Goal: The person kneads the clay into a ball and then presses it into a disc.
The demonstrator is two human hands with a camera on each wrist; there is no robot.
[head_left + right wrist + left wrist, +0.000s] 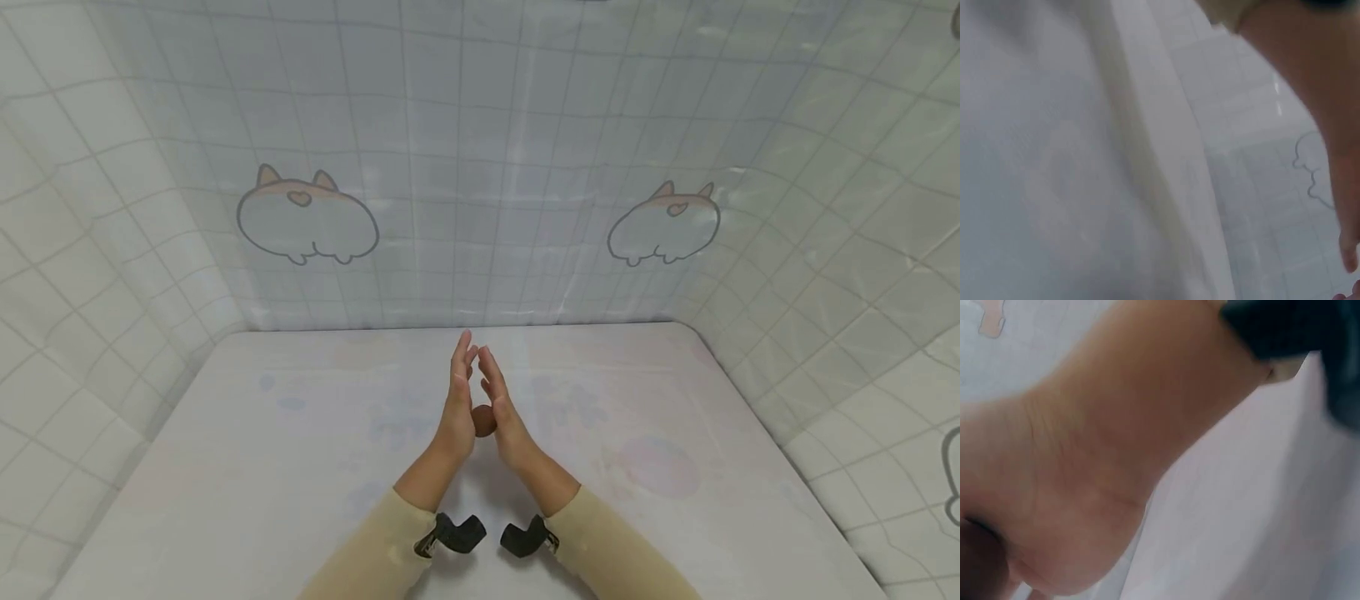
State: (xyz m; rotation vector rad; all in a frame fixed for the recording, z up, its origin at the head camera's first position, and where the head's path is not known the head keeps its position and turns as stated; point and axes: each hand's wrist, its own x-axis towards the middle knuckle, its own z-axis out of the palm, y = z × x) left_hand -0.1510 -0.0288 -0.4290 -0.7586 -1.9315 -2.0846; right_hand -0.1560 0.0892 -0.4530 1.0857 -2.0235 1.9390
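A small round brown ball sits between the two palms near the middle of the head view. My left hand touches it from the left, its fingers straight and pointing away from me. From the other side my right hand presses against it, fingers also extended, and the fingertips of both hands lean close together. In the left wrist view the ball shows dark at the lower left corner beside the palm. Only the edge of the right hand shows in the right wrist view; the ball is out of sight there.
Below the hands lies a pale table with faint coloured prints. White grid-patterned sheeting with cartoon animal drawings rises behind it and along both sides. Black wrist mounts jut inward from the beige sleeves.
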